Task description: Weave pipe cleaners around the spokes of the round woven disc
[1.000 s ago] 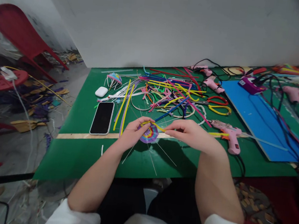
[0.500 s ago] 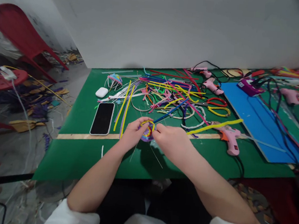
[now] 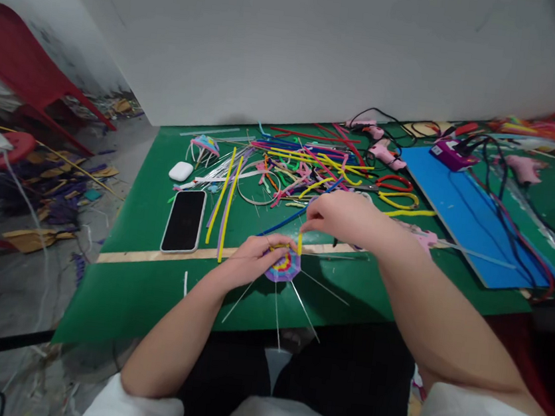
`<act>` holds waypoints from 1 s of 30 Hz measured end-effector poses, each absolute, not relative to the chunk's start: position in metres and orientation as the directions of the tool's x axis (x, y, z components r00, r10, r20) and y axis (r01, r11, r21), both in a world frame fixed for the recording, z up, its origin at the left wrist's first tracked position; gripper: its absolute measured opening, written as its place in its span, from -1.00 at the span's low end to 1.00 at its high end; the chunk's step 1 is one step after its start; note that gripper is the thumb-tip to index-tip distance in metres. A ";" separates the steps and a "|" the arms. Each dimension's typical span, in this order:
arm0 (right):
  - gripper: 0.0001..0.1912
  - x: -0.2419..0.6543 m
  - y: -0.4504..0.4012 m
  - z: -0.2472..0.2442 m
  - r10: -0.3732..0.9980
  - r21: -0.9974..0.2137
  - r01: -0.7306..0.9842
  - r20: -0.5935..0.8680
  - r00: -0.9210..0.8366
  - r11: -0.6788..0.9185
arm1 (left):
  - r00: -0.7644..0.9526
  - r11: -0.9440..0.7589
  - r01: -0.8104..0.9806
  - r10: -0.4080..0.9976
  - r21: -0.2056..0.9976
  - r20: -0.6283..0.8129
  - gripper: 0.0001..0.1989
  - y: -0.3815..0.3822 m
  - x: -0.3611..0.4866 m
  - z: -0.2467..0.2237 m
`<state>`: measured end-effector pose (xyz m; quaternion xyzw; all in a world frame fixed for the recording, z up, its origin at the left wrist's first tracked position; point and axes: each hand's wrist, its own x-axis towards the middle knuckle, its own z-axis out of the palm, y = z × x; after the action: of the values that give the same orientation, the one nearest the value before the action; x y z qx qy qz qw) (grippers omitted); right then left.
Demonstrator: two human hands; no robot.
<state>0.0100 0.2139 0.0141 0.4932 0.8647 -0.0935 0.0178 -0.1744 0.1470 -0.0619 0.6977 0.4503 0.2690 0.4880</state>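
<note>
Purple, blue, yellow and red fuzzy stems, wound into a small many-sided disc (image 3: pixel 282 272), sit between the two hands over the near part of the green table top (image 3: pixel 131 298); whether the disc touches that surface cannot be told. Thin, stiff-looking wire spokes (image 3: pixel 276 310) fan out from its edge towards the body. The left hand (image 3: pixel 246 258) pinches the disc at its upper left, thumb across the face and fingers behind the rim. The right hand (image 3: pixel 339 215), fingertips drawn together, grasps a fuzzy yellow stem (image 3: pixel 300 243) that stands up from the rim.

By its look, the disc should be very light, soft on the surface yet springy, with the pile giving good grip. Its wound body is the sound place to hold; the bare spokes would likely bend or poke, and are slick. The yellow stem should bend readily and keep its bend, best taken close to the rim.

Beside the left forearm lies a pale wooden strip (image 3: pixel 144 256), then a black-screened phone with a pale edge (image 3: pixel 184 222). Farther on are red-and-yellow-handled scissors (image 3: pixel 417 200) and a tangled heap of multicoloured stems (image 3: pixel 307 165), short of the grey-white upright panel (image 3: pixel 300 50).
</note>
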 end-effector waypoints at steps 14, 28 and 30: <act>-0.68 0.021 0.194 -0.036 0.824 -0.778 0.480 0.084 -0.561 0.406 | 0.067 0.066 -0.115 0.996 0.991 -0.058 -0.74 0.156 -0.178 -0.069; -0.77 0.007 0.192 -0.046 0.800 -0.791 0.390 0.199 -0.566 0.472 | -0.008 0.012 -0.093 1.000 0.996 -0.013 -0.74 0.159 -0.177 -0.077; -0.69 0.009 0.191 -0.045 0.787 -0.818 0.372 0.149 -0.599 0.438 | -0.033 -0.014 -0.071 0.999 0.997 0.011 -0.76 0.160 -0.177 -0.077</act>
<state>0.0088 0.1915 -0.0455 0.3600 0.8049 -0.3892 -0.2666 -0.1769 0.1598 -0.0773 0.4769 0.4867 0.5286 0.5062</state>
